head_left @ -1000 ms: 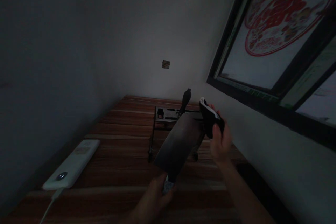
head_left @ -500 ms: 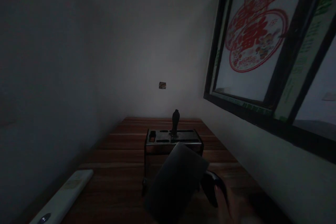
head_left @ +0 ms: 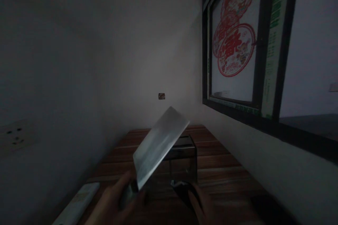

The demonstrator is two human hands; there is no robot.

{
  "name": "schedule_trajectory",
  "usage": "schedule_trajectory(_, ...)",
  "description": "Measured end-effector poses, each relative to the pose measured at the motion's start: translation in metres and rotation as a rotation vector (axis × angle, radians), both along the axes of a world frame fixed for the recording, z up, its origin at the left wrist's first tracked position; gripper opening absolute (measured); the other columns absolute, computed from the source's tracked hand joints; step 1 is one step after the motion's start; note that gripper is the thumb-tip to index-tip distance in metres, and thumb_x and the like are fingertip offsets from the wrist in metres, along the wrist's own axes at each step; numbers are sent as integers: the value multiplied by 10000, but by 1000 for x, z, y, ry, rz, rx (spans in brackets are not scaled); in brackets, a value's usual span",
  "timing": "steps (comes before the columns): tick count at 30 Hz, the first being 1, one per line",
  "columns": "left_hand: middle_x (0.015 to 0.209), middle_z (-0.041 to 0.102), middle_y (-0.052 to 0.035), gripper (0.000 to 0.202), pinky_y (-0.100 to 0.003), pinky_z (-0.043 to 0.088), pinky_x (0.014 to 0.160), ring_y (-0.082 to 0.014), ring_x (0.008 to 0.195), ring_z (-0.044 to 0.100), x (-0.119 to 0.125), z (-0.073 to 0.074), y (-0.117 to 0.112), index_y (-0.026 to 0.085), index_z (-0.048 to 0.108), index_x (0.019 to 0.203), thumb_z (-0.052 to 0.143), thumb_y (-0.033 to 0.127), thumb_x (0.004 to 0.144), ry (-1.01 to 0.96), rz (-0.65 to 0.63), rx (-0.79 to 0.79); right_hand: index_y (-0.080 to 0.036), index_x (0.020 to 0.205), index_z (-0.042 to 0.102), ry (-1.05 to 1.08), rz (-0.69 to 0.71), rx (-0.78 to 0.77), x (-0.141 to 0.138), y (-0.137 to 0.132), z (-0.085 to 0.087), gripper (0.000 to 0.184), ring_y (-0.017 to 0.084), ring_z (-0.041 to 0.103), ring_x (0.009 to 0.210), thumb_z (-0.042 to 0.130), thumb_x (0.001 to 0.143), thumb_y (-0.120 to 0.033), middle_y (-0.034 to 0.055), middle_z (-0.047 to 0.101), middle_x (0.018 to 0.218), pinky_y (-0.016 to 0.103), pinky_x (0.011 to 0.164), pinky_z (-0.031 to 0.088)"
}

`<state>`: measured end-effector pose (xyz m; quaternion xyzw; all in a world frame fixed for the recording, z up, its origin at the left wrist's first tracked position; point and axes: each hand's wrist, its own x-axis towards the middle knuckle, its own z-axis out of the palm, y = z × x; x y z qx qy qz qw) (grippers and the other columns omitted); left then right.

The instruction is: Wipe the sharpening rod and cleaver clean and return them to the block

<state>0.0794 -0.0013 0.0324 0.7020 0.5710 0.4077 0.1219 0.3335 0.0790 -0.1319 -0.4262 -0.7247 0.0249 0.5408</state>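
Observation:
My left hand [head_left: 113, 198] is closed round the dark handle of a cleaver [head_left: 161, 144]. Its broad metal blade tilts up and to the right, in front of a knife rack [head_left: 183, 153] on the wooden table. The rack has a metal top and dark edges; the blade covers its left part. My right hand [head_left: 202, 204], low and right of the cleaver, is closed on a dark curved object [head_left: 183, 191] with a shiny edge. Dim light and blur hide what kind it is.
A long white object [head_left: 79, 202] lies along the left of the wood-grained table [head_left: 219, 161]. Walls stand close on both sides, with a socket [head_left: 17, 135] at left and a dark-framed window [head_left: 232, 105] at right. A dark flat shape [head_left: 271, 209] is at lower right.
The cleaver blade has risen and shifted left, and now catches light. My left hand has come into view on its handle. My right hand has moved left with the dark object. The view has turned right.

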Motion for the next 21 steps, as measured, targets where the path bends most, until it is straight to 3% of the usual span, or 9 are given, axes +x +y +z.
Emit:
schedule_trajectory(4, 750, 676, 5, 230, -238, 474, 610, -180, 675, 623, -8, 64, 10, 216, 530, 855, 553, 404, 725, 193, 122, 131, -213, 1065, 665, -46, 8, 11, -8, -5, 10, 353, 214, 710, 822, 423, 911, -418, 57, 735, 948, 257, 692, 591)
schedule_trajectory(7, 579, 577, 55, 260, -193, 371, 485, -123, 491, 525, -12, 108, 24, 209, 469, 869, 538, 428, 747, 344, 126, 147, -206, 1042, 667, -81, 13, 34, -11, -9, 14, 378, 211, 713, 799, 391, 921, -434, 60, 740, 917, 249, 672, 589)
schedule_trajectory(9, 537, 523, 58, 284, -192, 327, 482, -117, 467, 494, -12, 137, 34, 194, 488, 908, 513, 446, 780, 494, 125, 176, -202, 1044, 663, -116, 42, 29, -12, -11, 16, 384, 215, 710, 813, 378, 926, -430, 67, 737, 927, 257, 681, 585)
schedule_trajectory(15, 724, 580, -44, 415, -240, 327, 604, -174, 660, 555, 5, 219, 64, 153, 579, 910, 358, 504, 879, 1002, 210, 343, -221, 1108, 625, -292, 291, -123, -13, -23, 30, 284, 222, 665, 934, 469, 887, -309, 68, 700, 1043, 315, 821, 529)
schedule_trajectory(18, 844, 592, -70, 506, -271, 349, 708, -221, 803, 577, 17, 252, 77, 130, 584, 1002, 335, 552, 876, 1146, 252, 340, -244, 1076, 637, -385, 443, -213, -15, -30, 39, 283, 207, 616, 996, 546, 811, -210, 39, 672, 1083, 315, 885, 478)
schedule_trajectory(21, 855, 588, -62, 524, -273, 344, 721, -221, 837, 581, 32, 279, 89, 134, 567, 1076, 331, 559, 879, 1304, 209, 312, -269, 1045, 658, -499, 526, -346, -16, -32, 43, 280, 198, 566, 1040, 578, 784, -209, 16, 641, 1105, 311, 910, 432)
